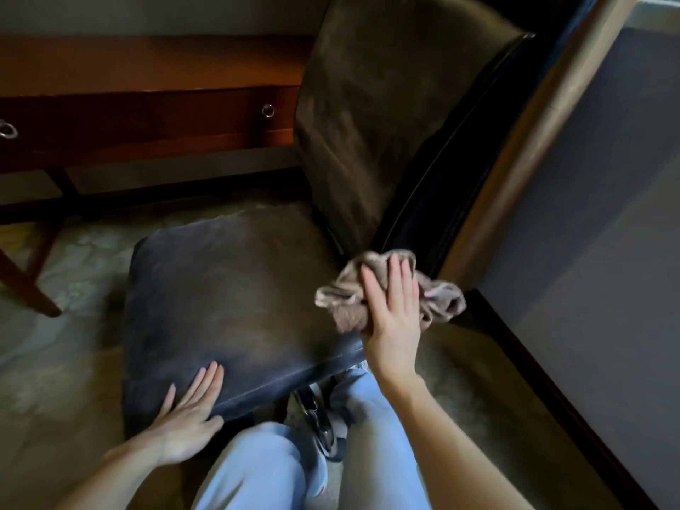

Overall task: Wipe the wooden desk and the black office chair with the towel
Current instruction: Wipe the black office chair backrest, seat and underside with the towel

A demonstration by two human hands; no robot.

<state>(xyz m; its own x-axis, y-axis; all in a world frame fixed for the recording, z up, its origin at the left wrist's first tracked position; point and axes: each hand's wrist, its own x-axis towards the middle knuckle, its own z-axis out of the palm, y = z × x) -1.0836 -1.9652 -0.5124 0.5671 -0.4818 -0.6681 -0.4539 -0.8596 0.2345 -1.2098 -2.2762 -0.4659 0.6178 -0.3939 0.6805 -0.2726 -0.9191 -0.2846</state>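
**Towel at the rear right corner of the chair seat**

Towel (340,300) lies bunched at the rear right corner of the chair seat (235,288), beside the foot of the backrest (368,123). The right hand (395,314) presses on it, fingers straight and together; its thumb is hidden. The left hand (191,417) rests flat on the seat's front edge, fingers extended and slightly spread, holding nothing. Beyond the seat stands the wooden desk (147,68); its drawer (147,119) is closed, so the contents are unseen. The chair base is mostly hidden below the seat, behind the person's legs (265,469).
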